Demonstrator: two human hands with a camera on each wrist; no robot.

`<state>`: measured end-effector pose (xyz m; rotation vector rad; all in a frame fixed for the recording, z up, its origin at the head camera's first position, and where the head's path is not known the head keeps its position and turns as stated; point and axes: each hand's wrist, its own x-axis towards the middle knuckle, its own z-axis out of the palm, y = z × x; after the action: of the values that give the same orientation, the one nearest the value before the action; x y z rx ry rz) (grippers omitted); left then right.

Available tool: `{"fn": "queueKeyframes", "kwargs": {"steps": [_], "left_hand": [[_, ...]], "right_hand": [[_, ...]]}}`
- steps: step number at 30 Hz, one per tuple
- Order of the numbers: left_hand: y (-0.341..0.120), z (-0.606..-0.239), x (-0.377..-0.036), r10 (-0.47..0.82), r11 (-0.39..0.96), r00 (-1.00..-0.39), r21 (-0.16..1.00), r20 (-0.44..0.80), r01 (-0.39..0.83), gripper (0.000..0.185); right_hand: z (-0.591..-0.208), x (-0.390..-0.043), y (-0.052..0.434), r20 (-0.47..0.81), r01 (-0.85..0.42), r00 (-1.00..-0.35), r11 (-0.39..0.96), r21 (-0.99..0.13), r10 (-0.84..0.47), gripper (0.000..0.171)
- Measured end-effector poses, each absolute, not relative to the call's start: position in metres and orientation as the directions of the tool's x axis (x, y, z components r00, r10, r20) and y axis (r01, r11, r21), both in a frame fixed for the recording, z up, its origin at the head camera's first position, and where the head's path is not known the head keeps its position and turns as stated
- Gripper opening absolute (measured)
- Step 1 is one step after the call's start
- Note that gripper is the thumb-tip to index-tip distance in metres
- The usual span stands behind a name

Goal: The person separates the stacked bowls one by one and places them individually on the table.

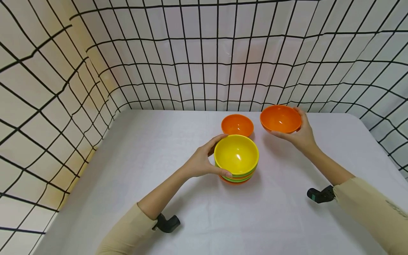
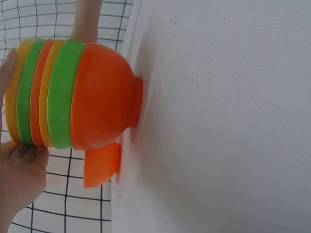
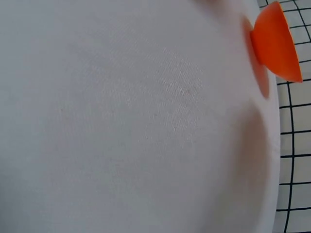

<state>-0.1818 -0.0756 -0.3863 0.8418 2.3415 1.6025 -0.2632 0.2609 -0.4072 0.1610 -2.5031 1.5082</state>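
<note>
Orange bowl [image 1: 280, 118] aloft in right hand [image 1: 301, 136]; left hand [image 1: 200, 161] around stack [image 1: 236, 159].

A white cloth-covered table [image 1: 127, 170] is filling the foreground, soft even light falling on it. Cream fabric walls [image 1: 197, 39] crossed by a black grid netting [image 1: 216, 63] are enclosing it on three sides.

Shiny, smooth plastic on the yellow bowl [image 1: 236, 154] topping the stack of bowls [image 2: 73, 94], with light gleaming inside. Same glossy plastic on the orange bowl [image 1: 280, 118] at far right and the small orange bowl [image 1: 237, 125]. Soft, matt white cloth on the table [image 1: 197, 212], finely woven. Thin black wire grid [image 1: 204, 63] against a pale, dull wall.
</note>
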Motion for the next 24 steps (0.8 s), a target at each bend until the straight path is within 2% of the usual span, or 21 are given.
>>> {"fn": "queueKeyframes", "kwargs": {"steps": [6, 8, 17, 24], "left_hand": [[-0.076, -0.387, -0.182, 0.546, 0.248, -0.821, 0.904, 0.167, 0.348, 0.101], [-0.076, -0.387, -0.182, 0.547, 0.248, -0.82, 0.903, 0.169, 0.351, 0.101], [-0.076, -0.388, -0.181, 0.541, 0.266, -0.825, 0.897, 0.164, 0.353, 0.103], [-0.077, -0.389, -0.183, 0.545, 0.263, -0.822, 0.896, 0.168, 0.358, 0.102]], "right_hand": [[-0.462, -0.305, 0.281, 0.248, -0.194, -0.968, 0.508, -0.839, 0.04, 0.101], [-0.465, -0.307, 0.28, 0.237, -0.178, -0.971, 0.533, -0.827, 0.044, 0.103], [-0.43, -0.283, 0.253, 0.109, -0.066, -0.993, 0.558, -0.827, 0.045, 0.107], [-0.426, -0.285, 0.247, 0.072, -0.035, -0.997, 0.572, -0.819, 0.042, 0.111]]}}
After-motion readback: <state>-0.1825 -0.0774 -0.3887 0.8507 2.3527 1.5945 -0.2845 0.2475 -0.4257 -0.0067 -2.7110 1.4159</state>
